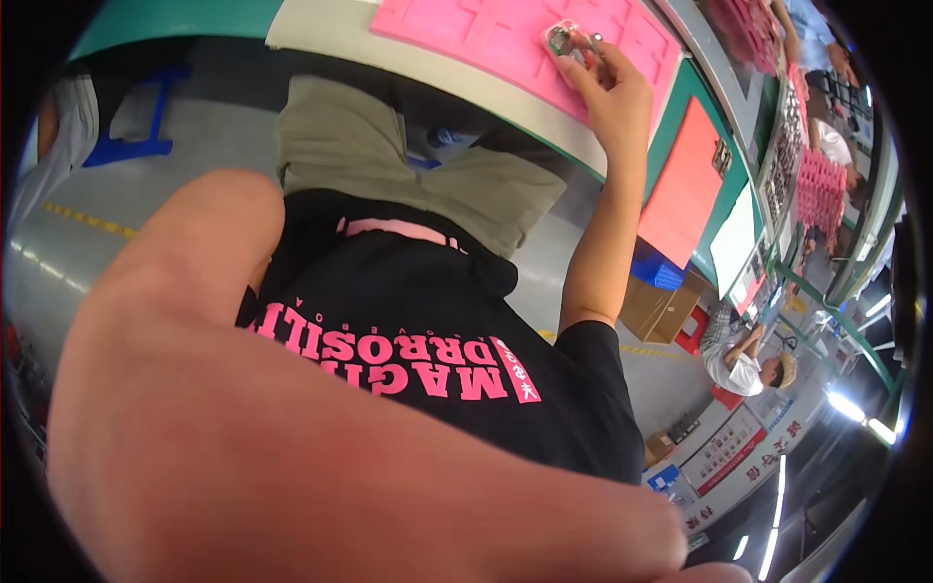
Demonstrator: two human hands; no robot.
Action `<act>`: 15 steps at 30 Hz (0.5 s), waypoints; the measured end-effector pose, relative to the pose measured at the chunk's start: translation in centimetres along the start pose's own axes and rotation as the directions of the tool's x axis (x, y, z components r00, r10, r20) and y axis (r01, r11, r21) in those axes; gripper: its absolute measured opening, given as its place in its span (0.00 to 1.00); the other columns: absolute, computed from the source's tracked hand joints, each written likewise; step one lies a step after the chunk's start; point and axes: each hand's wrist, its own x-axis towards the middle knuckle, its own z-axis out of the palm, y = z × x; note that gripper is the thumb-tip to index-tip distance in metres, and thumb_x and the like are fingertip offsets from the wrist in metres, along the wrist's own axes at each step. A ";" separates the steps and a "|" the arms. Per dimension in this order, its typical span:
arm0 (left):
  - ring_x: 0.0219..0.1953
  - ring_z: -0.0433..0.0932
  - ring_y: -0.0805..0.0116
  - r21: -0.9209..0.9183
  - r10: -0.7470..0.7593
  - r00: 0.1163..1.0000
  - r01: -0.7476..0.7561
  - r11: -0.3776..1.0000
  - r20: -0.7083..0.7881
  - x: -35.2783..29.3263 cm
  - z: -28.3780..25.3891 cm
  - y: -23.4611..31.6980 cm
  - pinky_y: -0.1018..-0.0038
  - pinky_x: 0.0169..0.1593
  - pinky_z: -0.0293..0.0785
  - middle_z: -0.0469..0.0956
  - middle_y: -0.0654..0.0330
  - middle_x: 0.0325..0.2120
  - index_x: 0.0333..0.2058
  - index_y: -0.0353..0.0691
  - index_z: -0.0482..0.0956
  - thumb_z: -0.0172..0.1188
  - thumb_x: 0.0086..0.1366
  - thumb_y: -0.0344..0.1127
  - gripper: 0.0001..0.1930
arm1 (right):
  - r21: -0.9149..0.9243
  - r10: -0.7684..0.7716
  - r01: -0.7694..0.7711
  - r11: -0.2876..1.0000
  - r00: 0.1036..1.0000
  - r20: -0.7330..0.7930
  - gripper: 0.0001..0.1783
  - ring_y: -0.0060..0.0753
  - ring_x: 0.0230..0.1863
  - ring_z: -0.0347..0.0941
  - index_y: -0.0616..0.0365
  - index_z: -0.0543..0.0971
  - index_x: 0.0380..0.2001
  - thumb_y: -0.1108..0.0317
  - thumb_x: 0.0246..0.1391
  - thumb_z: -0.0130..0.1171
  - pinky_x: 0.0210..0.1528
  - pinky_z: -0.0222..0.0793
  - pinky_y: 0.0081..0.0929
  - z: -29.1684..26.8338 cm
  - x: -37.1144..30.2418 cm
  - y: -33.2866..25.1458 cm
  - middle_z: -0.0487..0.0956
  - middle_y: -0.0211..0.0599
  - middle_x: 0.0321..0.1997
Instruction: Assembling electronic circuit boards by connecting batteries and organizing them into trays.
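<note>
Right hand: the right hand (607,83) is bent in a pinch, and a small clear-and-green part (561,42) is held between the thumb and fingers.
Left hand: a big blurred shape very near the camera seems to be the left hand (204,408); whether it is open or closed cannot be told.
Small part: it is held at the far side of the table, over the pink mat (457,39); whether the mat is touched cannot be told.
Good hold: the part looks hard and slippery, so it is best pinched softly by its rim, with the green middle left unpressed.
Good help: the part would likely be kept steadier if the left hand were brought down to it.
Part's look: a see-through rounded edge is seen around green, with a bit of red close by.
Pink mat: straight lines and blocky shapes are seen across it, and it looks smooth and bendy.
Table edge: the pale board (326,24) is flat and plain.
Right side: a flat orange-red sheet (682,180) is held by a metal clip (722,155).
Below: a blue basket (658,272) is seen beside a brown cardboard box (666,309).
</note>
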 end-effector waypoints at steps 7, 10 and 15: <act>0.32 0.81 0.62 -0.061 0.029 0.997 -0.025 0.998 0.078 -7.0 -3.4 -3.5 0.71 0.41 0.77 0.88 0.59 0.41 0.55 0.33 0.85 0.57 0.64 0.26 0.21 | 0.179 0.048 -0.046 0.983 0.999 -0.012 0.20 0.18 0.23 0.62 0.55 0.90 0.51 0.62 0.55 0.78 0.27 0.57 0.19 0.6 -1.7 0.8 0.71 0.19 0.22; 0.32 0.80 0.61 -0.078 0.126 0.980 -0.115 0.990 0.152 0.0 -6.2 -7.0 0.70 0.41 0.77 0.88 0.59 0.41 0.54 0.34 0.85 0.57 0.62 0.25 0.21 | 0.101 -0.012 0.010 0.995 1.000 0.018 0.21 0.18 0.24 0.62 0.55 0.90 0.51 0.62 0.55 0.78 0.27 0.58 0.20 2.9 1.7 0.8 0.72 0.19 0.22; 0.31 0.80 0.60 -0.120 0.181 0.960 -0.158 0.980 0.212 -38.9 -38.8 -16.1 0.68 0.41 0.78 0.89 0.58 0.39 0.53 0.35 0.86 0.58 0.59 0.23 0.22 | 0.135 -0.020 0.020 0.991 1.000 -0.008 0.21 0.15 0.26 0.63 0.49 0.90 0.54 0.63 0.58 0.76 0.28 0.56 0.18 1.2 0.2 -0.5 0.73 0.19 0.24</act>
